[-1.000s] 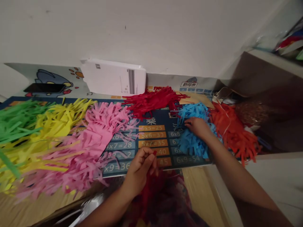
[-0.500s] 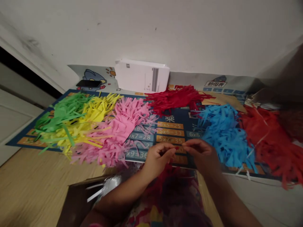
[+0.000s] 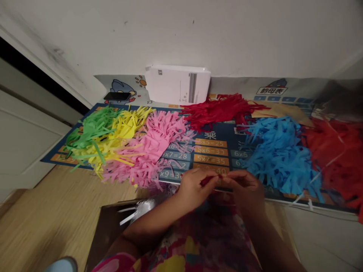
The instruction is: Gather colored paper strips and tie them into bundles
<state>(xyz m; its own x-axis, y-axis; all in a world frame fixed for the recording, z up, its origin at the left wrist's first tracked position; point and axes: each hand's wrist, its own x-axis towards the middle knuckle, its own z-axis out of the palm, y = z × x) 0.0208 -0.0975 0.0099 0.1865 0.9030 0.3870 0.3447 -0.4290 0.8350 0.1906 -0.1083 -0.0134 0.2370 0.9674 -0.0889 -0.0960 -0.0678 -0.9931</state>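
Observation:
My left hand (image 3: 197,189) is closed in a pinch around a piece of red tissue paper (image 3: 205,181), whose dark red shows in the gap between thumb and forefinger. Right beside it, my right hand (image 3: 246,189) pinches at the same spot, its fingertips meeting those of the left. A tiny bit of red peeks out where the fingertips meet; most of the paper is hidden by the hands. Both hands hover over the front edge of a table covered by a printed multiplication mat (image 3: 211,160). Nearest to the right hand lies a blue paper tassel bundle (image 3: 283,155).
Fringed bundles in green (image 3: 98,128), yellow (image 3: 123,128), pink (image 3: 157,145) and red (image 3: 224,111) lie across the table, with more red paper (image 3: 336,151) at right. A white box (image 3: 177,85) leans on the wall near a phone (image 3: 117,96). Below stands a brown carton (image 3: 104,223).
The fingertips of my two hands, slightly apart before, now meet at the red paper. The camera view has shifted, so the table contents appear farther right and a little higher.

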